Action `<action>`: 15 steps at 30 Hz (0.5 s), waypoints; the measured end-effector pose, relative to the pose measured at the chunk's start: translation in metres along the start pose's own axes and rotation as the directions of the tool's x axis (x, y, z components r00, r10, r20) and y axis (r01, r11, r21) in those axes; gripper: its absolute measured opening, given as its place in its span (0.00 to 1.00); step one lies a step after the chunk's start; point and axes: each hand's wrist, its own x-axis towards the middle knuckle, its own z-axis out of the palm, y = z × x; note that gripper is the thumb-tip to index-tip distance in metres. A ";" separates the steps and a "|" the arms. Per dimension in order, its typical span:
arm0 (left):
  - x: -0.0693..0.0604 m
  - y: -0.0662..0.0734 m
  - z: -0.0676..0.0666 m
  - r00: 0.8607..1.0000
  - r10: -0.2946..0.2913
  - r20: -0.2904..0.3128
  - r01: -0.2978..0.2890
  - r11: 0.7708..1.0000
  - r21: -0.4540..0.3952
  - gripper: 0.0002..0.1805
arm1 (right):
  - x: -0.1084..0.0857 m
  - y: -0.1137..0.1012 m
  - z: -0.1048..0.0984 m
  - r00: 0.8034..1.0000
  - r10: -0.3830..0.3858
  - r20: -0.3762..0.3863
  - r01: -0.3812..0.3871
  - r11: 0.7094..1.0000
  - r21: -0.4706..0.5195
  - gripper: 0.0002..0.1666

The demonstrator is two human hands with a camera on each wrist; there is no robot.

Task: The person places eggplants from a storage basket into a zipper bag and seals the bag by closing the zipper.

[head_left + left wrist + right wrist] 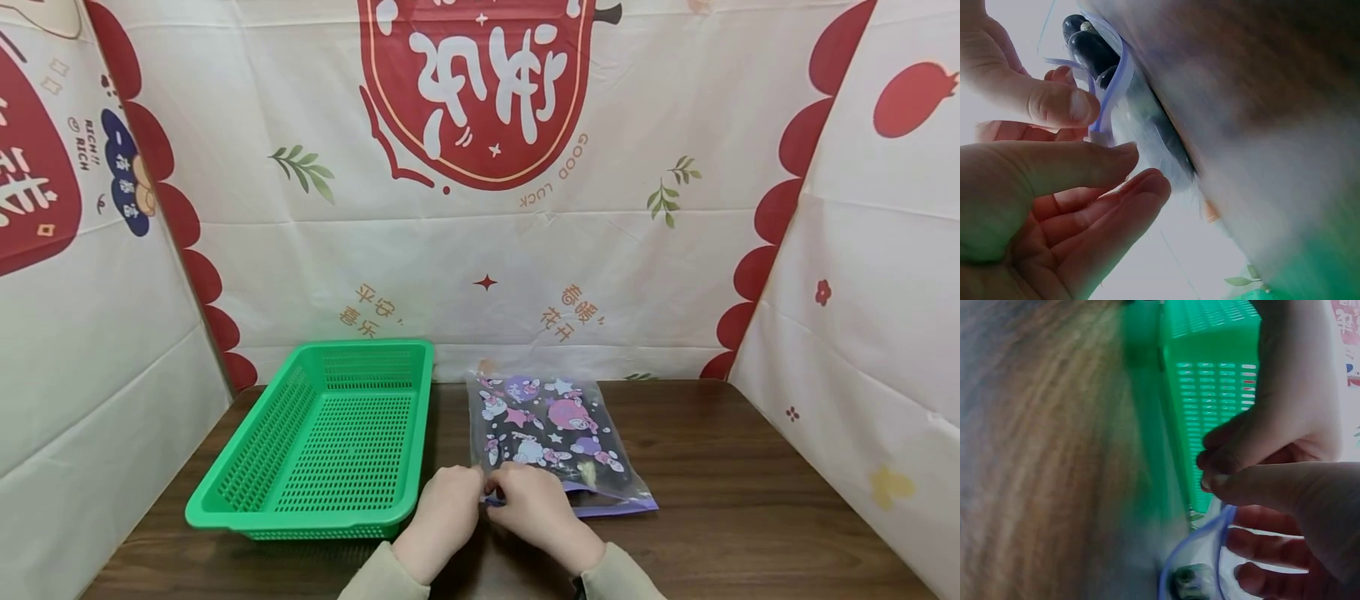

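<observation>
Working at near-left corner of printed zip bag [543,421], having it lying on table [735,467] just right of green basket [425,417], facing its mouth toward body, probably for easy two-handed reach. Pinching purple zip strip [622,507] near that corner with right hand [532,496], clamping thumb over it and fingers behind, likely for lining up both lips. Holding left hand [447,500] right beside right one at same corner, overlapping strip's end with thumb, apparently for steadying it; showing narrow gap between thumb and nearest fingertips, but hiding any pinch behind thumb, so not being able to tell whether clamped. Gaping open farther along strip, showing dark glossy items [1092,55] inside, presumably bulking out bag and spreading lips. Standing basket upright on left, near left forearm, seemingly for giving bag working room; gripping it with neither hand. Backing table with printed cloth [480,242].
</observation>
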 end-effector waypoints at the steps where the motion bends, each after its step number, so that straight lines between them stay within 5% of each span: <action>1: 0.000 0.000 0.000 1.000 -0.001 0.000 0.001 1.000 0.005 0.09 | 0.000 0.000 0.001 1.000 -0.001 -0.016 0.001 1.000 -0.003 0.06; 15: 0.000 0.003 -0.002 1.000 0.012 -0.020 -0.011 0.999 0.040 0.10 | -0.002 -0.001 0.015 0.984 -0.038 -0.173 0.034 0.999 -0.030 0.10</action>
